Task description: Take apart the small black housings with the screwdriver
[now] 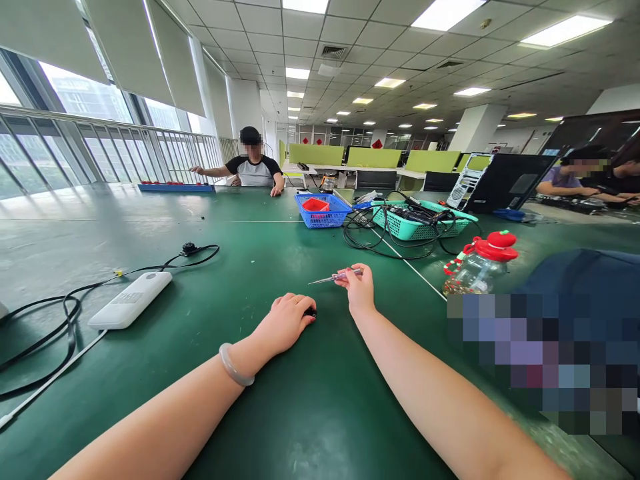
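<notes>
The small dark object [311, 312] is gripped at the thumb side of the left hand [290, 320], which is set palm down over the bench [280, 407]; the fingers are curled, and most of the object is covered, so its type cannot be told. The screwdriver [330, 279] is pinched by its handle between the thumb and fingers of the right hand [361, 290]. Its tip is pointed toward the left hand, beyond the knuckles and apart from the object.

The step in hand is judged to be the readying of tool and object; no contact between them is shown. For the next move, the object should be held firm and turned so that its working face is exposed, and the tip should be lined up clear of the left fingertips.

To the left, a white box [133, 300] is placed beside black cable. Farther out, a blue basket [323, 221] and a green basket [417, 231] are positioned, with a red-lidded bottle [483, 268] nearer on the right.
</notes>
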A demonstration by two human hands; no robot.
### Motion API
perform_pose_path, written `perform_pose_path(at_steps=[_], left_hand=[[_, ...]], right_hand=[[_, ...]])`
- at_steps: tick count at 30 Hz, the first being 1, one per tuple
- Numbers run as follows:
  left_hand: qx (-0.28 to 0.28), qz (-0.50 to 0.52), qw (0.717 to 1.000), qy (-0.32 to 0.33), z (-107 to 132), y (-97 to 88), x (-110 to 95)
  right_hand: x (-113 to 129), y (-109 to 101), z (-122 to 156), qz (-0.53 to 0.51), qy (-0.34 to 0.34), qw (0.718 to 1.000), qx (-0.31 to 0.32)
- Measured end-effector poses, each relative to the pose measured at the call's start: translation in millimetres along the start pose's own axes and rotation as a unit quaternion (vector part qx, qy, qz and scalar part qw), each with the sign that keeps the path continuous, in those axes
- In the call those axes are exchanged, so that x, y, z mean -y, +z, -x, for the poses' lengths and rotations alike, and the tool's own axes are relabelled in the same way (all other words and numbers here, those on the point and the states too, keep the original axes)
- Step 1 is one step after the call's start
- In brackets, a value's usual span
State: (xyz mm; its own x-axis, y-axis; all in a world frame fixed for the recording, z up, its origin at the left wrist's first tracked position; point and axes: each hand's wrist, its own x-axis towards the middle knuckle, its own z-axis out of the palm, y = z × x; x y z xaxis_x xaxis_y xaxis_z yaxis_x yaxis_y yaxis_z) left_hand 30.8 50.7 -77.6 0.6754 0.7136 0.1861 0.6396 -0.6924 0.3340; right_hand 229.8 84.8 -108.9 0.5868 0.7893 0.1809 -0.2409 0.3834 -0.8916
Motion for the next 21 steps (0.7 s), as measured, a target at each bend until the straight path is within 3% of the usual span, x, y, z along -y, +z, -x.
perform_pose_path(at_steps=[6, 11, 15, 21], left_hand=[[0.009, 0.001, 1.0, -0.014, 23, -3.2, -7], [0.016, -0.014, 0.999, -0.028, 71, -20.8, 8], [-0.012, -0.03, 0.994, -0.103, 127, -44.4, 49], [-0.078, -0.08, 0.967, -0.229, 198, -77.4, 136]], right_hand=[[-1, -4, -2, -0.016, 0.003, 1.0, -0.001], [1, -4, 1, -0.018, 0.008, 1.0, 0.015], [5, -1, 4, -0.006, 0.017, 1.0, 0.015], [3, 1, 3, 0.007, 0.009, 1.0, 0.022]])
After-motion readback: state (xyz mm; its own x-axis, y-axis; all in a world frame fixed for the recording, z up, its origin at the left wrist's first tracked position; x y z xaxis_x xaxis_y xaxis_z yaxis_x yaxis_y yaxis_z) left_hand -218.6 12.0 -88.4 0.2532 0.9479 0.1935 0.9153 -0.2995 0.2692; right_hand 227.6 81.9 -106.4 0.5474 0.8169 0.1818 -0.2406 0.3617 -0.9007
